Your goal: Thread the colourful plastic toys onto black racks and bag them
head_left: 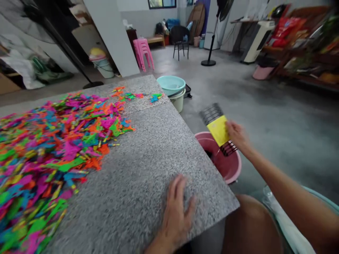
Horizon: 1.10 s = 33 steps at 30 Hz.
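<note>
My right hand [237, 135] grips a flat yellow piece [218, 129] with dark grid-patterned ends, held over a pink bucket [231, 169] beside the table. Motion smears it, and I cannot tell its exact kind. My left hand [178, 208] lies on the speckled grey tabletop [148, 148] near its front edge, fingers spread, with nothing in it. A wide heap of small bright plastic pieces [69, 141] in pink, orange, green, blue and yellow covers the left side of the table. A few loose pieces [156, 97] lie near the far edge.
Past the table's far corner, a light blue basin [171, 84] sits on a pale bucket [178, 101]. A teal-rimmed container with clear plastic [286, 218] is by my right leg. Fans, pink stools [143, 51] and a black chair [180, 35] stand farther back.
</note>
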Tool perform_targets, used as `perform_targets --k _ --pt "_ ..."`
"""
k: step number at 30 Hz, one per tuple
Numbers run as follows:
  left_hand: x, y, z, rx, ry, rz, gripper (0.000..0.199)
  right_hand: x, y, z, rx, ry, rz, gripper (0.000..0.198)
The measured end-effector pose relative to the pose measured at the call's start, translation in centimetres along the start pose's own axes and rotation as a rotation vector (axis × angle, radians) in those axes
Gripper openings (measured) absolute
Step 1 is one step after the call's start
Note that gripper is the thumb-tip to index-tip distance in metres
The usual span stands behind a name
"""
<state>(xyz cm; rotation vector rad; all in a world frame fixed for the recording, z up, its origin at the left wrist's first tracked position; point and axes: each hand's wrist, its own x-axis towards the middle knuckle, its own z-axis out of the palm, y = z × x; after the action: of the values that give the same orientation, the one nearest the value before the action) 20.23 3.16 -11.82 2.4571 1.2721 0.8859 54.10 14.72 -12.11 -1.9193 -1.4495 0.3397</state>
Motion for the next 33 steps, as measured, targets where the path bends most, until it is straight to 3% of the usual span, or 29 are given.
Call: perform_targets --k 2,3,4,6,8,10,15,19,21,23,29,31,33 --pt "-0.9 -0.9 -1.7 -0.077 0.277 -0.1 0.051 -2.9 -6.4 2.5 0.024 -0.235 -0.161 0.032" --pt "-1.4 -1.6 -2.5 -0.031 0.348 -0.111 0.052 -4.5 -9.5 4.3 0.04 -0.374 -0.262 0.024" --pt "-1.9 -2.4 -3.3 0.053 0.334 -0.094 0.053 -6.2 -12.5 6.1 0.015 -0.596 -0.457 0.023" --pt "-2.7 -4.3 -4.5 0.242 0.095 -0.034 0.054 -9.3 -17.1 9.0 -0.117 -0.698 -0.697 0.02" --pt "-3.2 -5.8 -4.9 0.314 -0.1 -0.003 0.056 -11.7 -19.5 10.4 -0.278 -0.559 -0.797 0.022" --pt "-3.4 -6.6 -4.6 0.319 -0.164 -0.012 0.059 -13.7 -20.1 10.8 -0.362 -0.39 -0.796 0.03" --pt "-3.4 -6.8 -4.1 0.304 -0.23 -0.047 0.066 -17.1 -18.1 11.2 -0.385 -0.356 -0.705 0.06" --pt "-2.9 -7.8 -6.0 0.256 -0.305 0.006 0.067 -17.2 -14.0 9.0 -0.473 -0.24 -0.408 0.059" --pt "-2.3 -8.7 -7.6 0.23 -0.326 -0.001 0.054 -17.0 -11.8 6.8 -0.423 -0.122 -0.188 0.062" --pt "-1.5 -9.6 -9.2 0.207 -0.331 -0.051 0.04 -17.2 -11.1 4.6 -0.278 -0.034 -0.091 0.066" --pt "0.0 -9.9 -11.3 0.17 -0.359 -0.179 0.03 -18.2 -16.8 3.0 0.013 0.152 -0.465 0.059" --pt "-0.3 -9.8 -11.4 0.204 -0.311 -0.21 0.029 -16.2 -17.6 2.8 0.082 0.339 -0.45 0.058" --pt "-1.4 -10.3 -12.1 0.263 -0.202 -0.262 0.032 -12.7 -17.3 2.3 0.232 0.587 -0.336 0.061"
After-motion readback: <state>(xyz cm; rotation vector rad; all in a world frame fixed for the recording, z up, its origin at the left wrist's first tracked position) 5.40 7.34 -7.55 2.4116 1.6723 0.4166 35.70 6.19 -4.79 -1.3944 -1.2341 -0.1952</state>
